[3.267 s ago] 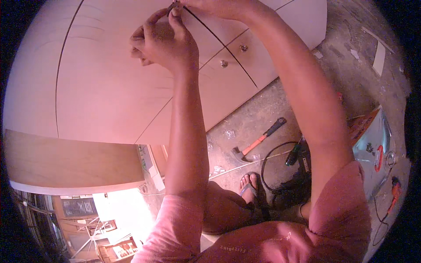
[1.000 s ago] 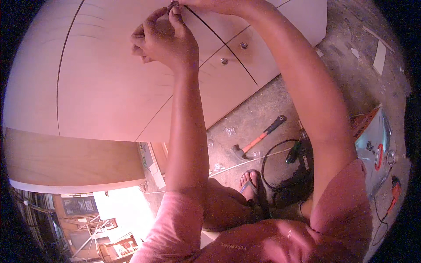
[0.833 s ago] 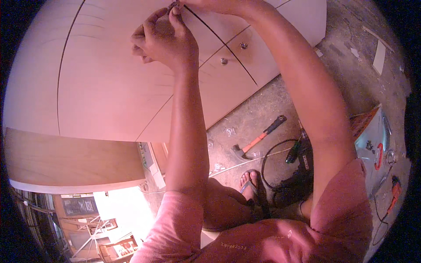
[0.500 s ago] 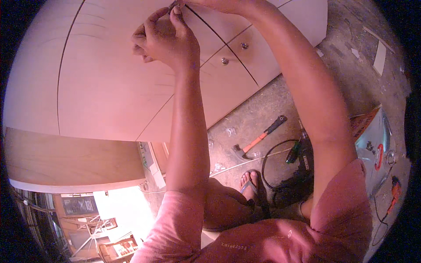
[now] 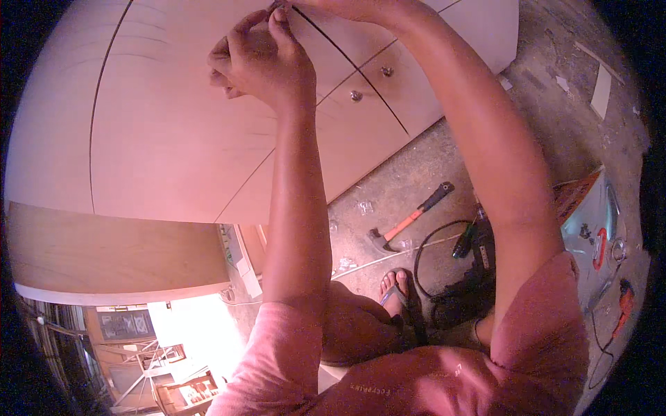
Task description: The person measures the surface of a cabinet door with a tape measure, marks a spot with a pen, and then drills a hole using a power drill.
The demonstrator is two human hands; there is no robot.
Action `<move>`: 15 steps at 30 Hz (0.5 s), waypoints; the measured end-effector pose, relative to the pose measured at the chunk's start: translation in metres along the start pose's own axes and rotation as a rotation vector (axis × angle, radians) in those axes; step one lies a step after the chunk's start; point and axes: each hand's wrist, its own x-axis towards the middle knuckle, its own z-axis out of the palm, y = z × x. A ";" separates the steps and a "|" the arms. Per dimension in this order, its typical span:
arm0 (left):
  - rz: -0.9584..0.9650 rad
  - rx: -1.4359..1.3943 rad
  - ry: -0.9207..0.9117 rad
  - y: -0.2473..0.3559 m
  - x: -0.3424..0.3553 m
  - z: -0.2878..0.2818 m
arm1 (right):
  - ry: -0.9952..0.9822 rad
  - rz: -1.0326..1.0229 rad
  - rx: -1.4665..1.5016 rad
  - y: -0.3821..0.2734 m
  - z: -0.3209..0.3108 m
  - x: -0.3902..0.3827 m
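My left hand (image 5: 260, 62) is raised against a pale cabinet front (image 5: 173, 139). Thumb and forefinger pinch a small dark object (image 5: 277, 7) at the upper edge of the view, too little of it showing to name. Beside it, my right hand (image 5: 357, 8) reaches in from the right near the same spot; its fingers are cut off by the picture's edge. Two round metal knobs, a nearer knob (image 5: 356, 96) and a farther knob (image 5: 386, 71), sit on the cabinet on either side of a dark gap between its panels.
On the concrete floor (image 5: 416, 166) lie a claw hammer (image 5: 402, 225) with an orange and black handle, a green-handled screwdriver (image 5: 463, 241) and a black cable (image 5: 417, 267). A red-handled tool (image 5: 600, 249) rests on clear plastic at right. My sandalled foot (image 5: 395, 291) is below.
Almost nothing differs. Both hands stay at the upper edge of the cabinet front, and my right forearm has shifted very slightly.
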 end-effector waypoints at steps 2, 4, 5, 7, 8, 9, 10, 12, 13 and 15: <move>0.012 0.015 -0.014 0.000 0.000 -0.001 | 0.015 -0.006 0.006 0.000 0.000 0.000; -0.008 -0.003 0.011 0.003 -0.002 0.000 | 0.004 0.023 0.012 0.000 0.001 0.001; -0.028 -0.021 0.036 0.004 -0.003 0.001 | 0.005 0.023 0.012 0.000 0.001 0.001; -0.022 -0.008 0.034 0.002 -0.003 0.001 | -0.013 0.029 0.006 0.000 0.000 0.001; -0.015 0.005 0.033 0.001 -0.003 0.001 | -0.013 0.029 0.006 0.000 0.000 0.001; -0.015 0.004 0.033 0.004 -0.003 0.000 | -0.017 0.023 0.005 0.001 0.000 0.001; -0.021 0.024 0.030 0.006 -0.003 -0.001 | -0.022 0.017 0.005 0.002 0.000 0.000; -0.025 0.044 0.028 0.007 -0.003 -0.001 | -0.009 0.001 0.024 0.002 0.000 0.001; -0.016 0.029 0.028 0.005 -0.002 0.000 | 0.003 -0.015 0.044 0.002 0.000 0.001; -0.006 0.015 0.029 0.002 -0.002 0.001 | -0.010 0.003 0.026 0.002 0.000 0.001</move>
